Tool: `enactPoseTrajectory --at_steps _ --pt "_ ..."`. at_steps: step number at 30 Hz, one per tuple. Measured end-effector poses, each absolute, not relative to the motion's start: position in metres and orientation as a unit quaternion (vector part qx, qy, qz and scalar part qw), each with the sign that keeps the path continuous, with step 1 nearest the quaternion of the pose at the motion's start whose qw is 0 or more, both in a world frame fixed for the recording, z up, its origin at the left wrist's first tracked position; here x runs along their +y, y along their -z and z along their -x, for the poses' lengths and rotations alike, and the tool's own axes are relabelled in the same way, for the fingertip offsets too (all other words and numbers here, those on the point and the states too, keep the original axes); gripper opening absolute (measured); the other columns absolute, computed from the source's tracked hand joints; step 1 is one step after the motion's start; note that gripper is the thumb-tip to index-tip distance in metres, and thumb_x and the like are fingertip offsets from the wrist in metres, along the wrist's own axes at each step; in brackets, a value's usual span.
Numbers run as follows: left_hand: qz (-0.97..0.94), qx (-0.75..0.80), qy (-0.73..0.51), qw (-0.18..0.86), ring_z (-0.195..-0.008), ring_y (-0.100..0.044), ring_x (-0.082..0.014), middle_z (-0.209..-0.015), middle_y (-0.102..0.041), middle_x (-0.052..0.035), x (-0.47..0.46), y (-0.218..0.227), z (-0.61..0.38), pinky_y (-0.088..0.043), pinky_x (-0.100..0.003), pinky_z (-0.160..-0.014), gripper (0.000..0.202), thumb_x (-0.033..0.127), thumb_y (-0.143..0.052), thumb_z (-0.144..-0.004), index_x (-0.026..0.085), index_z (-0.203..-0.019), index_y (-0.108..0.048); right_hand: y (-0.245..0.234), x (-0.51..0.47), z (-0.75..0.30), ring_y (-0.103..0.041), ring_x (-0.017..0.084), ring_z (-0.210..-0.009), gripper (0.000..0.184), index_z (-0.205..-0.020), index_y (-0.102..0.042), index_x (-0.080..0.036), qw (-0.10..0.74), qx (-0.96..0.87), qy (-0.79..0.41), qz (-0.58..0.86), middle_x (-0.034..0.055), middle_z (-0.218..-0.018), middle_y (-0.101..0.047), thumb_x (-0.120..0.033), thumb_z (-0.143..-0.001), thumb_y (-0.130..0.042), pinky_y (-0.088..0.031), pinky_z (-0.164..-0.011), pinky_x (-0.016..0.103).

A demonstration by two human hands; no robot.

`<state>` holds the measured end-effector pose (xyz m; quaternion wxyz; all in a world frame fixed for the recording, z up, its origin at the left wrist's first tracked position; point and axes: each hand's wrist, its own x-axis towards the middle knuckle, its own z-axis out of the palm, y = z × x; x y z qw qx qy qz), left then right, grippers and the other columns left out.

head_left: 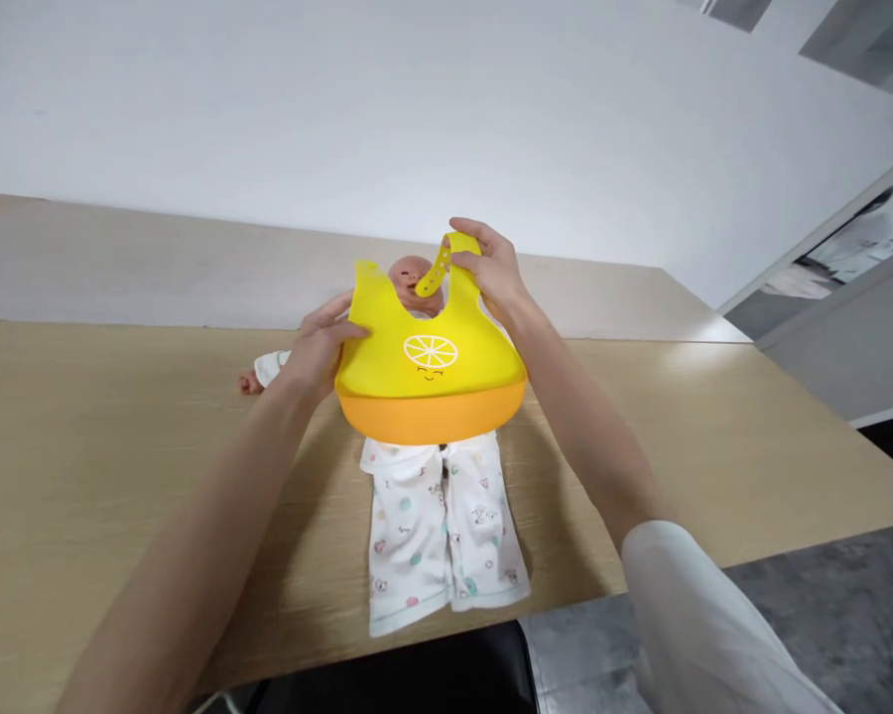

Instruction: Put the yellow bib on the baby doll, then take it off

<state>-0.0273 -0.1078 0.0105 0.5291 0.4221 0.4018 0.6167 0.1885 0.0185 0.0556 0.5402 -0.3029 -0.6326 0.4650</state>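
A person's two bare hands hold a yellow silicone bib (430, 352) over a baby doll (412, 281) lying face up on a light wooden table (119, 466); the bib sits across the doll's chest, just below its chin, covering the torso and one arm; its printed lemon slice (430, 351) faces the camera above an orange catch pocket (430, 414); the left hand (317, 349) grips the bib's neck-side edge, fingers closed on the silicone with the thumb out of sight; the right hand (491, 273) has its fingers (467, 261) clenched around the top of the opposite shoulder, where a perforated strap (437, 271) bends down toward the doll's cheek; the doll's other arm sticks out past the left wrist, its small hand (250, 383) bare on the tabletop; a white patterned sleepsuit (443, 526) covers the doll's legs, lying flat toward the table's near edge; a white sleeve (703, 620) covers the person's right upper arm; a black chair back (394, 674) stands below the table edge.
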Motion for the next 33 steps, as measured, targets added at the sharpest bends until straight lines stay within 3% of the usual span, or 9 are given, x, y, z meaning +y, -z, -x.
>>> enactPoseTrajectory --at_steps 5,12,17,23,27,33 --pt "-0.435 0.404 -0.606 0.53 -0.086 -0.069 -0.0236 -0.091 -0.075 -0.0051 -0.099 -0.004 0.032 -0.055 -0.029 -0.073 0.036 0.02 -0.077 -0.058 0.016 -0.094 -0.073 -0.042 0.023 -0.188 -0.054 0.019 -0.126 0.047 -0.12 -0.059 -0.017 0.572 -0.624 -0.411 0.337 0.0061 -0.126 -0.061 -0.022 -0.074 -0.066 -0.045 -0.115 0.041" --pt "-0.388 0.445 -0.613 0.525 -0.069 -0.063 -0.0163 -0.076 -0.068 -0.0035 -0.075 0.009 0.031 -0.049 -0.026 -0.064 0.021 0.02 -0.077 -0.059 0.015 -0.075 -0.066 -0.01 0.018 -0.192 -0.054 0.017 -0.128 0.054 -0.126 -0.057 -0.018 0.589 -0.582 -0.408 0.385 0.0063 -0.138 -0.055 -0.017 -0.072 -0.057 -0.046 -0.113 0.038" --pt "-0.407 0.42 -0.653 0.482 -0.064 -0.061 -0.0159 -0.072 -0.064 -0.0003 -0.07 0.011 0.027 -0.048 -0.026 -0.062 0.022 0.02 -0.074 -0.062 0.019 -0.076 -0.056 -0.001 0.013 -0.2 -0.056 0.019 -0.126 0.056 -0.134 -0.052 -0.02 0.591 -0.58 -0.397 0.396 0.0079 -0.14 -0.053 -0.026 -0.078 -0.057 -0.053 -0.105 0.037" --pt "-0.421 0.37 -0.684 0.467 -0.074 -0.068 -0.0195 -0.088 -0.072 -0.0047 -0.077 -0.004 0.019 -0.055 -0.031 -0.069 0.029 0.024 -0.077 -0.066 0.02 -0.083 -0.054 -0.014 0.008 -0.199 -0.054 0.019 -0.13 0.055 -0.137 -0.049 -0.024 0.613 -0.569 -0.393 0.383 0.0067 -0.143 -0.049 -0.03 -0.082 -0.056 -0.054 -0.102 0.034" --pt "-0.433 0.375 -0.682 0.454 -0.078 -0.069 -0.02 -0.093 -0.074 -0.0054 -0.074 -0.014 0.021 -0.056 -0.031 -0.072 0.025 0.023 -0.075 -0.069 0.019 -0.084 -0.054 -0.018 0.012 -0.195 -0.058 0.018 -0.126 0.056 -0.139 -0.047 -0.024 0.63 -0.55 -0.392 0.384 0.006 -0.144 -0.048 -0.025 -0.083 -0.05 -0.055 -0.1 0.032" --pt "-0.41 0.48 -0.649 0.425 -0.067 -0.062 -0.014 -0.074 -0.067 0.0004 -0.049 -0.004 0.032 -0.049 -0.027 -0.066 0.015 0.015 -0.065 -0.072 0.019 -0.079 -0.052 0.004 0.035 -0.182 -0.065 0.018 -0.114 0.064 -0.144 -0.043 -0.022 0.613 -0.498 -0.442 0.425 0.0097 -0.14 -0.051 -0.018 -0.08 -0.044 -0.058 -0.085 0.028"
